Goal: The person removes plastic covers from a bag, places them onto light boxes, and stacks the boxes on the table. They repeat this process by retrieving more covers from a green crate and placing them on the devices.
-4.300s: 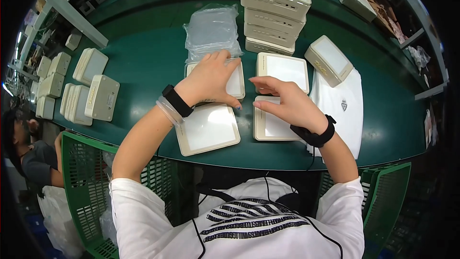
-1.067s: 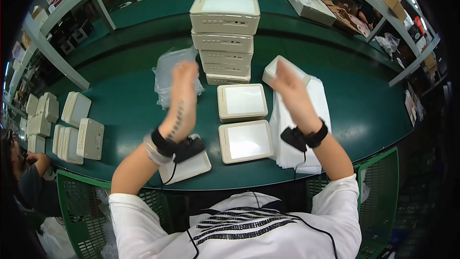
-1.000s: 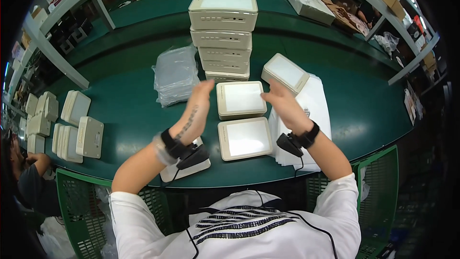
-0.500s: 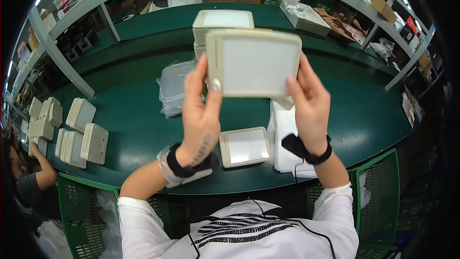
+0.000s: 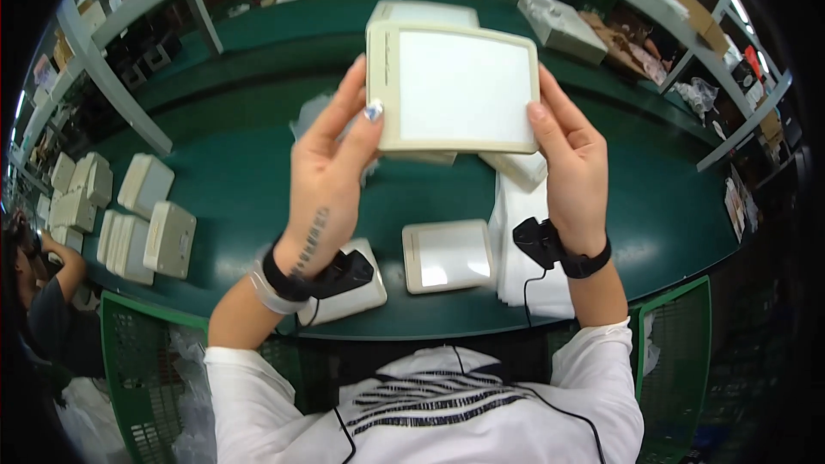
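Between my two hands a cream, flat rectangular device with a white panel (image 5: 464, 86) is raised above the green table. My left hand (image 5: 331, 142) grips its left edge, thumb on the front. On the opposite edge my right hand (image 5: 571, 137) holds it, thumb near the panel's lower right corner. Below lies a similar cream device (image 5: 448, 256), panel up, reflecting light. Another device (image 5: 351, 296) is partly covered by my left wrist. Behind the held one shows the top of a stack of devices (image 5: 425, 13). A further cream device (image 5: 522, 170) rests on white sheets (image 5: 537, 279).
Several cream devices (image 5: 129, 245) stand in groups on the left of the table (image 5: 232, 206). Clear plastic bags (image 5: 311, 112) lie behind my left hand. Green crates (image 5: 142, 378) flank me below the table edge. A co-worker's arm (image 5: 69, 271) reaches in at far left.
The held device has risen slightly and faces me more squarely. My left wrist has shifted left, showing more of the device beneath it. The view has tilted a little.
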Available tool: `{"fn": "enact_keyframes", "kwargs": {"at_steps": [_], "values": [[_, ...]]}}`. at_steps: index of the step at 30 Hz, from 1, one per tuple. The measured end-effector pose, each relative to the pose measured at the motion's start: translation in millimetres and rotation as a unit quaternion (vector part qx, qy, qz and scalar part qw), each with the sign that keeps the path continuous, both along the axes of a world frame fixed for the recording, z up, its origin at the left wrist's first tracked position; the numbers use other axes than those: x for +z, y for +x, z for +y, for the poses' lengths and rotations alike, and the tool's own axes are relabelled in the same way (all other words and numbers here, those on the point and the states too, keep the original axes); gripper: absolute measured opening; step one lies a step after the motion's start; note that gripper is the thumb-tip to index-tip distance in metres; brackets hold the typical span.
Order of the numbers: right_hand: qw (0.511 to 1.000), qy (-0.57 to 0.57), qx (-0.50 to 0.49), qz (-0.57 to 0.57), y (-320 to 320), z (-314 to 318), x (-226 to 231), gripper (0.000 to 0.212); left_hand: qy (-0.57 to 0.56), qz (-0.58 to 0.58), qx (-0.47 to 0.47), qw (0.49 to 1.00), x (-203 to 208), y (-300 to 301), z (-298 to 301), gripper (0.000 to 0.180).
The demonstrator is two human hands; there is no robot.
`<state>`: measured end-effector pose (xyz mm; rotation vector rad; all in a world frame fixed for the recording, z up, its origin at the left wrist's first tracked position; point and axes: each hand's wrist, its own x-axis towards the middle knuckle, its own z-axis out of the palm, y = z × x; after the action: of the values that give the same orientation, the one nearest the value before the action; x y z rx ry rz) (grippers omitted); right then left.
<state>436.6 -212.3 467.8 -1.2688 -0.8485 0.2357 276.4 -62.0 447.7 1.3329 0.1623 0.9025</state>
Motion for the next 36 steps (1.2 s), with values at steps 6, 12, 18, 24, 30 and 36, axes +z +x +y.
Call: {"fn": "enact_keyframes", "kwargs": {"at_steps": [6,12,18,24,30,36], "values": [[0.948,-0.190,0.228,0.112,7.8,-33.6,-47.8,0.078,-0.186,0.092,-0.043,0.977,-21.0,-54.5,5.4,0.054],[0.688,-0.503,0.206,-0.481,-3.6,-51.1,-131.5,0.101,-0.241,0.142,0.030,0.960,-51.2,-126.7,22.3,0.057],[0.684,-0.475,0.216,-0.509,-2.7,-47.9,-135.2,0.102,-0.265,0.114,0.161,0.944,-68.1,-169.1,49.9,0.053],[0.814,-0.387,0.248,-0.356,1.0,-28.6,-116.6,0.099,-0.238,0.141,-0.012,0.961,-75.1,-124.2,60.9,0.052],[0.925,-0.283,0.245,0.062,5.5,-3.9,-106.2,0.094,-0.198,0.238,-0.134,0.941,-95.6,-15.3,49.0,0.055],[0.928,-0.269,0.108,0.235,26.7,-5.7,-141.5,0.076,-0.062,0.354,-0.265,0.895,-109.4,28.5,51.7,0.064]]}}
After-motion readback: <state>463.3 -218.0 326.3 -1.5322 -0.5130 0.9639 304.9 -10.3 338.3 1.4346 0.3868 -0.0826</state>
